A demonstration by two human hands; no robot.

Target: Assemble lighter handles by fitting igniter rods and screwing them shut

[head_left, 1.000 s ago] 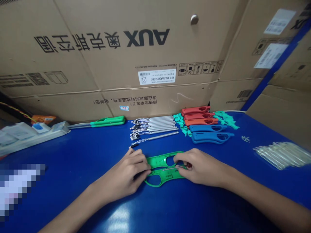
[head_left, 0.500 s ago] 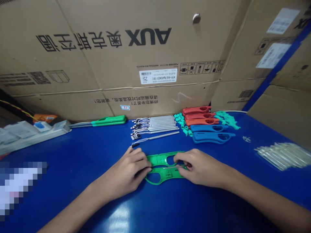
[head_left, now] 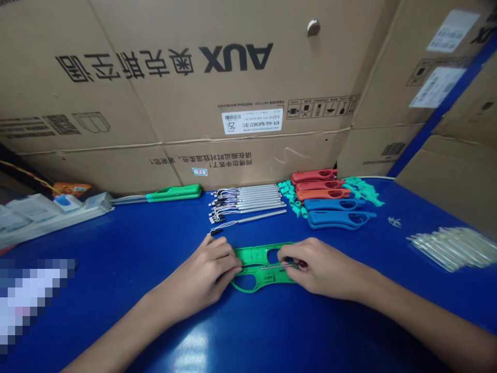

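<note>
**Lower green plastic shell half point(head_left: 272, 278) has drawn closer to the upper half point(head_left: 252, 255).**
Both lie unclosed near the worktop's point(head_left: 116, 259) front middle; the left hand point(head_left: 202, 274) clasps them, the right hand point(head_left: 324, 269) pinches a thin metal rod point(head_left: 277, 267). Red shells point(head_left: 314, 184) and blue shells point(head_left: 337, 217) remain at the far edge.

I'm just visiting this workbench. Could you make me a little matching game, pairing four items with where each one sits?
Items:
1. Green plastic casing
2. Red plastic casings
3. Clear tubes
4. Wired metal rods

Places:
A. Far right of the blue table
B. Behind the blue plastic casings
C. Between the left hand and right hand
D. Left of the small teal pieces

Pairs: 1-C, 2-B, 3-A, 4-D
</note>
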